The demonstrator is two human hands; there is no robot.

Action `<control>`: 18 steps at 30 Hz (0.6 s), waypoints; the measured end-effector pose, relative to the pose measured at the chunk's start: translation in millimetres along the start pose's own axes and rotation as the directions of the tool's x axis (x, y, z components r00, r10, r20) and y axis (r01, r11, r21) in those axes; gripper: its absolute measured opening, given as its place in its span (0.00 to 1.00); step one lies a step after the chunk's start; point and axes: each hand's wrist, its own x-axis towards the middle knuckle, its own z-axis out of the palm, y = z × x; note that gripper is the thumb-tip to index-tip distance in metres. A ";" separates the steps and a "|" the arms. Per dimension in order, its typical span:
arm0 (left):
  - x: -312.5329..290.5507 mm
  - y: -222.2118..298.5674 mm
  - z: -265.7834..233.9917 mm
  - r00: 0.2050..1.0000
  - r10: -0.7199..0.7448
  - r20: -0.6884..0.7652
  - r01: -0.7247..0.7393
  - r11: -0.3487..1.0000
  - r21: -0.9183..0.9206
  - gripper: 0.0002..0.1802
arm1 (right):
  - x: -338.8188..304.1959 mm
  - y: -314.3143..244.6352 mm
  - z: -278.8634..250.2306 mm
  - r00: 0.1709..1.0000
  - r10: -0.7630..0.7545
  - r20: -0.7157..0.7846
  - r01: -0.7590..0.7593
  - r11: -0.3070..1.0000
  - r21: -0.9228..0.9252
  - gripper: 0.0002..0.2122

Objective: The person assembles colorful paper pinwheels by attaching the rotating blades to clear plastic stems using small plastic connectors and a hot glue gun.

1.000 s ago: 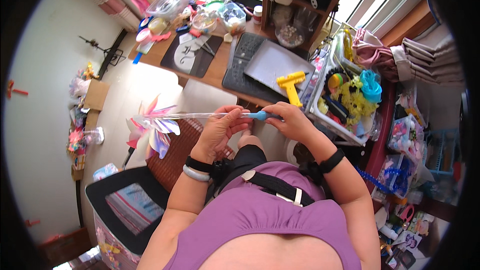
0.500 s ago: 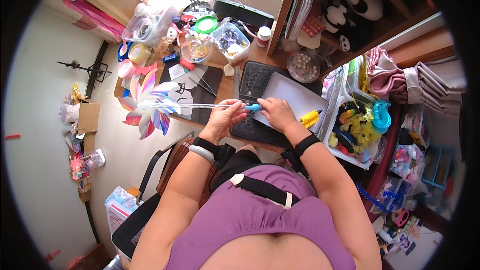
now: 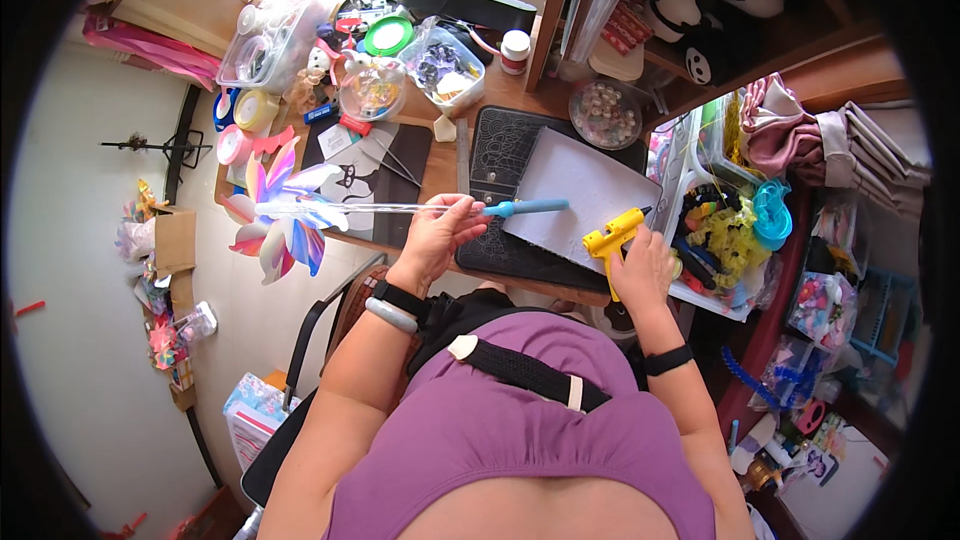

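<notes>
My left hand (image 3: 436,240) pinches the clear stick of a pinwheel (image 3: 290,210), next to its blue handle (image 3: 532,207). The iridescent blades hang out to the left, past the desk's edge, and the handle points right above a pale grey sheet or pad (image 3: 570,185). My right hand (image 3: 648,265) is closed round the handle of a yellow hot glue gun (image 3: 612,236). Its dark nozzle points up and right over the pad's right corner. Some of my right fingers are hidden behind the glue gun and the hand itself.
A black patterned mat (image 3: 492,165) lies under the pad. Behind it stand plastic tubs (image 3: 447,70), a bowl of beads (image 3: 605,112) and a white bottle (image 3: 514,52). A white bin (image 3: 705,295) of craft supplies is at the right. Tweezers (image 3: 392,158) and a steel ruler (image 3: 462,155) lie left of the mat.
My right hand has let go of the pinwheel's blue handle, moved right and down, and taken hold of the yellow glue gun. My left hand keeps the pinwheel almost in place.
</notes>
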 end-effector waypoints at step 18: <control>-1.7 0.1 1.0 0.999 0.012 0.034 -0.011 0.999 -0.051 0.09 | -17.9 37.9 0.0 0.999 0.024 -0.038 0.021 0.508 0.861 0.23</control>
